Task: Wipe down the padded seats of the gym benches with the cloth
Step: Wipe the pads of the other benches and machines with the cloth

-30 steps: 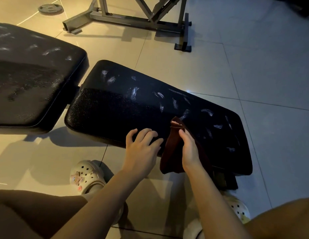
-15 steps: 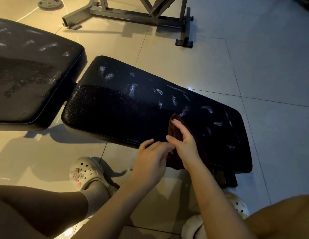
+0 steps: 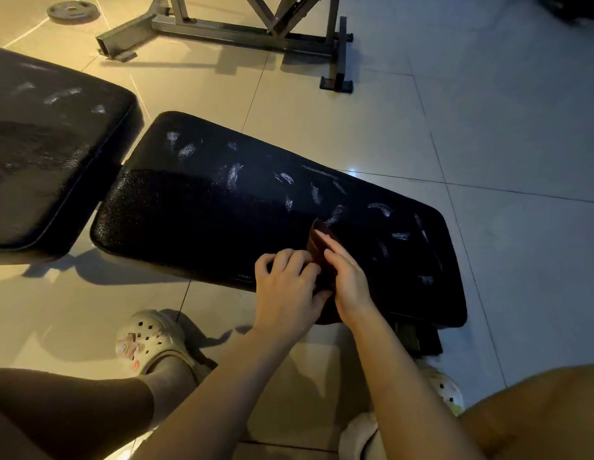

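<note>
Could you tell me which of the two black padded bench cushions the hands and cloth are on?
The longer black padded cushion in the middle: both the left hand and right hand hold the dark red cloth at its near edge. The other black pad, left, is untouched.

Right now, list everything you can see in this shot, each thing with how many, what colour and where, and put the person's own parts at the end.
padded bench seat: one, black textured vinyl with whitish smears, centre.
second padded bench pad: one, black, smeared, far left.
dark maroon cloth: one, on the seat's near edge, between both hands.
grey steel bench frame: one, on the floor at top.
round weight plate: one, grey, flat on the floor, top left.
tiled floor: pale glossy tiles, all round.
perforated clogs: two, pale, near edge; the right one mostly hidden.
left hand: one, fingers curled on the cloth.
right hand: one, holds the cloth.
</note>
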Motion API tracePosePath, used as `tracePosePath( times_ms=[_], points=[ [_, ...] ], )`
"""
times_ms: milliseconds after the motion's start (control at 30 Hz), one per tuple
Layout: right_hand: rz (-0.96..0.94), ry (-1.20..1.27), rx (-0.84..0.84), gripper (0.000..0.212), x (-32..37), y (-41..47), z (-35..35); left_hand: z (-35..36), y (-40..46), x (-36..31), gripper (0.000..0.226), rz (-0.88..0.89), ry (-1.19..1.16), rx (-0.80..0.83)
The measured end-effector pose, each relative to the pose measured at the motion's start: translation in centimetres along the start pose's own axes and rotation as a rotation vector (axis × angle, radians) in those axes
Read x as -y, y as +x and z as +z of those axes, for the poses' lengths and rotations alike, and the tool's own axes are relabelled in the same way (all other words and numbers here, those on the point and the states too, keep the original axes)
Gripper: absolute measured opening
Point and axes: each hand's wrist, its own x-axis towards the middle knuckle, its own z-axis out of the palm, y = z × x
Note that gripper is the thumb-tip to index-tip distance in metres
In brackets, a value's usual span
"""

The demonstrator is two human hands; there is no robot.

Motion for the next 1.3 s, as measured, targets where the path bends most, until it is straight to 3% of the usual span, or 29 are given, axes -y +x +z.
tracePosePath(
  times_ms=[267, 433, 633, 733, 833, 900, 967, 1100, 1200, 1300],
  points=[
    [-0.023, -0.086, -0.038, 0.031, 0.7, 0.0, 0.1, -1.2, 0.5, 1.4, 0.004, -0.011, 0.071, -0.097],
    [0.017, -0.074, -0.100, 0.032, 1.4, 0.4, 0.0, -3.6, -0.3, 5.2, 0.004, -0.268, 0.044, -0.108],
    [-0.008, -0.189, -0.091, 0.031, 2.3, 0.7, 0.7, -4.2, -1.0, 6.3, 0.010, -0.252, 0.096, -0.148],
    [0.002, -0.362, 0.029, 0.036, 2.0, 1.1, 1.0, -4.3, -1.1, 6.6, 0.023, -0.110, 0.144, -0.226],
    [0.012, -0.509, 0.179, 0.052, 1.6, 1.0, 1.2, -3.9, -1.6, 6.0, 0.026, 0.272, 0.159, -0.148],
    [-0.026, -0.328, 0.110, 0.050, 1.7, 0.7, 1.0, -3.5, -1.9, 5.7, 0.032, 0.314, 0.145, -0.039],
    [-0.079, -0.186, -0.069, 0.042, 1.5, -0.1, 0.1, -3.3, -1.9, 5.6, 0.038, 0.226, 0.127, 0.012],
    [-0.163, -0.599, -0.374, 0.027, -0.6, -1.0, -2.3, -3.3, -1.2, 4.6, 0.049, 0.020, 0.052, -0.021],
    [-0.166, -0.931, -0.401, 0.031, -2.3, -1.1, -2.3, -2.9, -0.4, 3.6, 0.060, -0.036, 0.135, 0.008],
    [-0.195, -0.947, -0.441, 0.027, -2.6, -0.7, -2.1, -1.9, -0.4, 3.1, 0.066, -0.002, 0.270, 0.071]
  ],
)
